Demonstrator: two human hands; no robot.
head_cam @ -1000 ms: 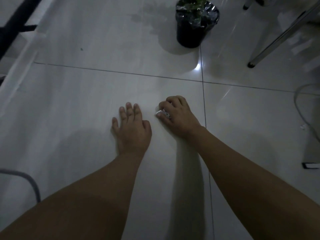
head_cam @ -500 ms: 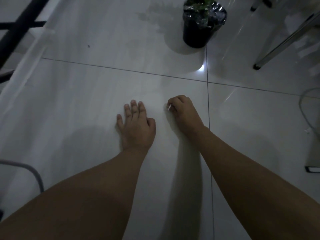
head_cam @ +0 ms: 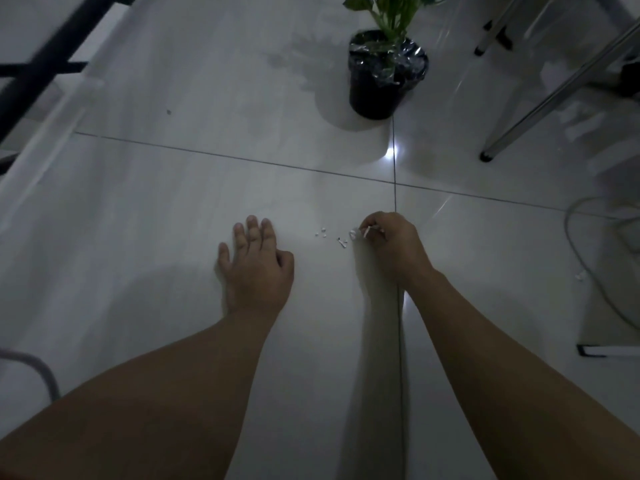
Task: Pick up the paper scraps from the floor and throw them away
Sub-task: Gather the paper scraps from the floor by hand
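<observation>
Several tiny white paper scraps (head_cam: 322, 233) lie on the glossy grey tile floor (head_cam: 173, 209), with another small bit (head_cam: 343, 242) just right of them. My right hand (head_cam: 393, 245) is curled beside them, its fingertips pinching a white paper scrap (head_cam: 362, 233) just above the floor. My left hand (head_cam: 256, 268) rests flat on the tile to the left of the scraps, fingers spread, holding nothing.
A black pot with a green plant (head_cam: 384, 74) stands ahead of my right hand. Metal chair legs (head_cam: 540, 109) slant at the upper right. A grey cable (head_cam: 595, 258) loops at the right, a dark frame (head_cam: 45, 60) at the upper left.
My right hand has shifted right and lifted slightly, uncovering the small scraps on the floor. The view has tilted so the plant's leaves show. My left hand stays planted.
</observation>
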